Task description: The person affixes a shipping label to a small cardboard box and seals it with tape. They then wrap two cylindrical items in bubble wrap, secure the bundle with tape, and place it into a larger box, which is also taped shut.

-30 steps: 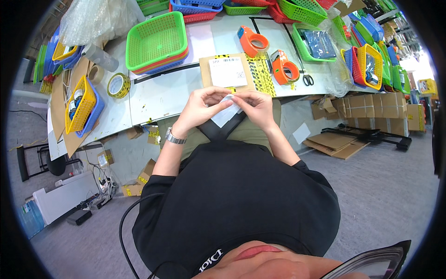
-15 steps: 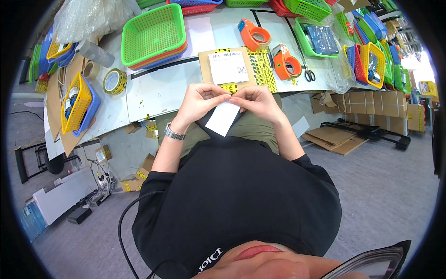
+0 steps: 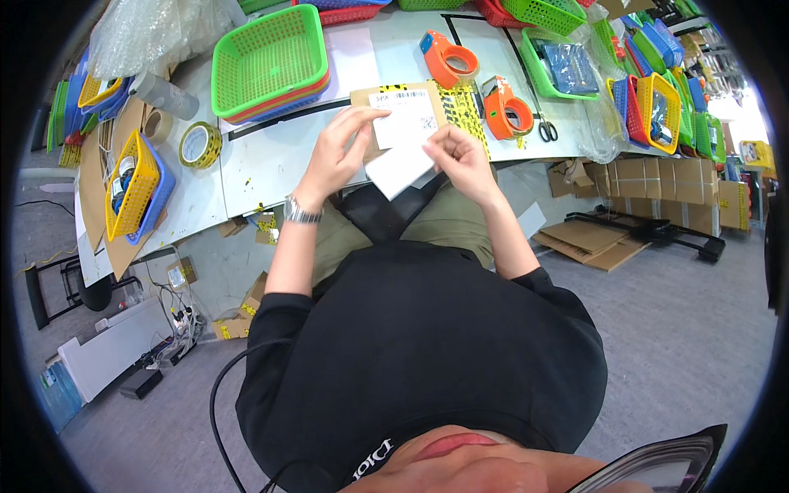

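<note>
A small flat cardboard parcel (image 3: 364,99) with a white printed label (image 3: 404,115) lies at the table's near edge. Between thumb and fingers, my right hand (image 3: 462,163) pinches a blank white slip of paper (image 3: 399,172), which slants over the parcel's near side. My left hand (image 3: 335,156) has its thumb and fingers apart, with fingertips over the label's left side; whether they touch it I cannot tell. Part of the parcel is hidden under that hand and the slip.
Beyond the parcel stand two orange tape dispensers (image 3: 450,59), with scissors (image 3: 547,130) to their right. Stacked baskets (image 3: 271,66) and a yellow-black tape roll (image 3: 200,145) are on the left. A green basket (image 3: 534,62) holds a dark packet. Flattened cardboard (image 3: 588,244) lies on the floor.
My hands have parted and moved forward. The left has let go of the slip and reached over the parcel's label; the right has carried the slip up to the parcel's near edge.
</note>
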A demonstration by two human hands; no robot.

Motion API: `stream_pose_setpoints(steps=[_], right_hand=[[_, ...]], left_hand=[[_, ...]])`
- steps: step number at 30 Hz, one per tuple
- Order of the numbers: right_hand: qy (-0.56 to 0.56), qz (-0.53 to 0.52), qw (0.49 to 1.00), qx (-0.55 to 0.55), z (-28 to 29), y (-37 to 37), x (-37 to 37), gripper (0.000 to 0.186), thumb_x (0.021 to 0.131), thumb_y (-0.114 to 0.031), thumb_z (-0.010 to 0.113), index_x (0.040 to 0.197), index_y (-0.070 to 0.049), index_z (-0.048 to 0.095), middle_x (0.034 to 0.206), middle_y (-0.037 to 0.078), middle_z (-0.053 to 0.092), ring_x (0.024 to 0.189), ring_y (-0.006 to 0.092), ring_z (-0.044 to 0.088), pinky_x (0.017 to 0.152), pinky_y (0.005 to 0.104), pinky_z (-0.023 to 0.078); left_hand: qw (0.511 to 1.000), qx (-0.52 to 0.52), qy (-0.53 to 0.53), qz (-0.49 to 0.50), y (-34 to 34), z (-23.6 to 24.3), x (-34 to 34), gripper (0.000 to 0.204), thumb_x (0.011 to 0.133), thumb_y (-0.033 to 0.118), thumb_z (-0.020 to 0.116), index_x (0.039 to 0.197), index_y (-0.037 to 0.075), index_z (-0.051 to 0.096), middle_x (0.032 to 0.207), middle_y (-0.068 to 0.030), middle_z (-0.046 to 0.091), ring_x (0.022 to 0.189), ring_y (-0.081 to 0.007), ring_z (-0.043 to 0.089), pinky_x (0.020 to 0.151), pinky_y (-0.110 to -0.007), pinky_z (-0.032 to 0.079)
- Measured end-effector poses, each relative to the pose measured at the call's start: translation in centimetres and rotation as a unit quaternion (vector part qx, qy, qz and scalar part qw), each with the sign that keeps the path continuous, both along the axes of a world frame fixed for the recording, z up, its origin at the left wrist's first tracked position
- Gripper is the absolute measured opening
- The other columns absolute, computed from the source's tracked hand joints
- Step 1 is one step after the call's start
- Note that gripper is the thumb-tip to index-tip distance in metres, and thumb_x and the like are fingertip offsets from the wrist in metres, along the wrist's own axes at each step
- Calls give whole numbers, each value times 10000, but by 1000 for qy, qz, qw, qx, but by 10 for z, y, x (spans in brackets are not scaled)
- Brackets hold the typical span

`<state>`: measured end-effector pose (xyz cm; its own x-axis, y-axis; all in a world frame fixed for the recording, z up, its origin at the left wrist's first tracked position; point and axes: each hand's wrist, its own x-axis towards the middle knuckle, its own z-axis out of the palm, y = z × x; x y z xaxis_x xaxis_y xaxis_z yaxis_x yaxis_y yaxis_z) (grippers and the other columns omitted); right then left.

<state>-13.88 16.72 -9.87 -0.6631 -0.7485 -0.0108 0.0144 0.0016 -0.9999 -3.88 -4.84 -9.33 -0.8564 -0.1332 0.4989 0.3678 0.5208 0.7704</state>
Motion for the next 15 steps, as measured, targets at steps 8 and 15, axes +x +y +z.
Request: stream_pose_setpoints(steps=[8, 15], right_hand=[[373, -218, 885, 175, -49, -36, -2, 140, 797, -159, 741, 843, -64, 648, 631, 55, 554, 716, 263, 542, 684, 395, 434], [470, -207, 850, 119, -62, -16, 2, 183, 794, -159, 747, 965, -102, 718, 1024, 110, 591, 950, 284, 559, 827, 395, 433]], left_hand=[[984, -155, -91, 12, -17, -43, -19, 412, 797, 208, 724, 1167, 57, 624, 1135, -120, 663, 1024, -273, 624, 944, -387, 457], [991, -103, -72, 36, -12, -54, -15, 449, 772, 193, 752, 1184, 65, 627, 1166, -117, 661, 1063, -273, 621, 952, -378, 466]])
